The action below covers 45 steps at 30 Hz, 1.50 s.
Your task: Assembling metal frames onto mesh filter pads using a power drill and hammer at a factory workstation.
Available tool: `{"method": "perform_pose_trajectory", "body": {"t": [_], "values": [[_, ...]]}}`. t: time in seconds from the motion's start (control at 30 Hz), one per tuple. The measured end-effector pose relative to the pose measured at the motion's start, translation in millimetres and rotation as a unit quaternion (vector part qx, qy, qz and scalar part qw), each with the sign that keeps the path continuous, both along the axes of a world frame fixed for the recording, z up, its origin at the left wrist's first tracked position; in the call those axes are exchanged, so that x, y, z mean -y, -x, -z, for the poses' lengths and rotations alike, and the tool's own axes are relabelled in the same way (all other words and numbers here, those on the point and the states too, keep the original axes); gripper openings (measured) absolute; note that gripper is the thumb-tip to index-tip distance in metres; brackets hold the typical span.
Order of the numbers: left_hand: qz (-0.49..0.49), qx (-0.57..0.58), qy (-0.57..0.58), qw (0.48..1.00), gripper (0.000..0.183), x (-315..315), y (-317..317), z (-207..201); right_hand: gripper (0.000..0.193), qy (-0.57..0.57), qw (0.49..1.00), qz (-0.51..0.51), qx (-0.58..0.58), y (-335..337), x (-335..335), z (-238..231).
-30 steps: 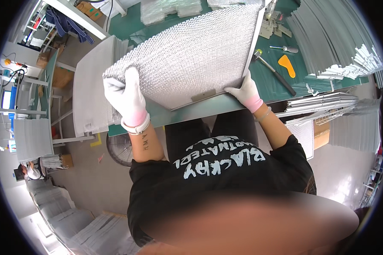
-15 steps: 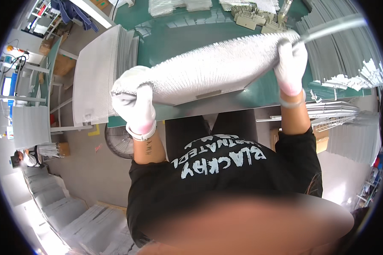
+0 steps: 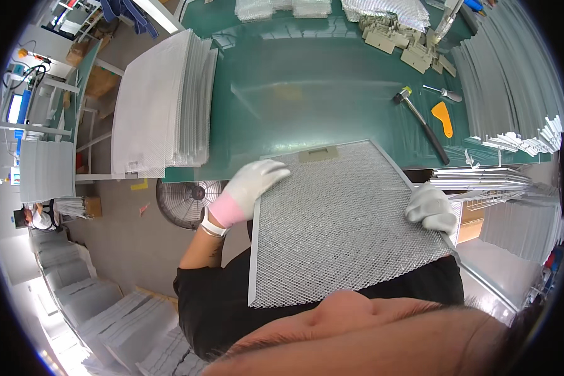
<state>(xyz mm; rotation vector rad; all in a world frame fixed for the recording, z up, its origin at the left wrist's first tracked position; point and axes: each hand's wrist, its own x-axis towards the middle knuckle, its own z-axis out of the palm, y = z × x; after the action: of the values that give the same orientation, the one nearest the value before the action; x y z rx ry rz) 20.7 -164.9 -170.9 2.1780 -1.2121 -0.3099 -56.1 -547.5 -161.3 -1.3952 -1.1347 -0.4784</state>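
Observation:
A silver mesh filter panel is held between my hands, tilted over my lap, its far edge by the table's front edge. Metal framing runs along its left side, and a small beige latch plate sits at its far edge. My gloved left hand grips the far left corner, fingers lying over the mesh, thumb hidden. On the right side, my gloved right hand is closed round the edge and a thin metal frame strip, which angles away from the panel's near right corner.
The green table carries a stack of mesh panels at left and stacked grey sheets at right. Nearby lie a hammer, a screwdriver, a yellow scraper and beige plates. A floor fan stands below.
Both hands have brought the panel from above the table down and toward me. Its mesh face now lies open to view, and the strip's free end points nearer me instead of far right.

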Motion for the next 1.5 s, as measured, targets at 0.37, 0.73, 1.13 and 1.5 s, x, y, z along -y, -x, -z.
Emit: {"method": "perform_pose_trajectory", "body": {"t": [0.37, 0.73, 1.13, 1.5], "values": [[-0.157, 0.088, -0.129, 0.975, 0.027, -15.6, -17.2, 37.2, 0.023, -0.045, 0.995, 0.084, -0.007, 4.4, -19.2, -11.0], [-0.145, 0.081, 0.515, 0.841, 0.016, 13.5, -41.3, -70.3, 0.016, -0.143, 0.912, 0.321, -0.212, -83.4, -38.9, -54.1], [-0.250, 0.094, 0.536, 0.801, 0.010, 30.1, -80.4, -68.1, 0.045, -0.133, 0.863, 0.453, -0.178, -126.0, -39.3, -47.5], [-0.277, 0.042, 0.554, 0.784, 0.009, 27.2, -82.7, -60.2, 0.050, 0.197, 0.904, 0.368, -0.095, -110.0, -20.4, -128.4]]}}
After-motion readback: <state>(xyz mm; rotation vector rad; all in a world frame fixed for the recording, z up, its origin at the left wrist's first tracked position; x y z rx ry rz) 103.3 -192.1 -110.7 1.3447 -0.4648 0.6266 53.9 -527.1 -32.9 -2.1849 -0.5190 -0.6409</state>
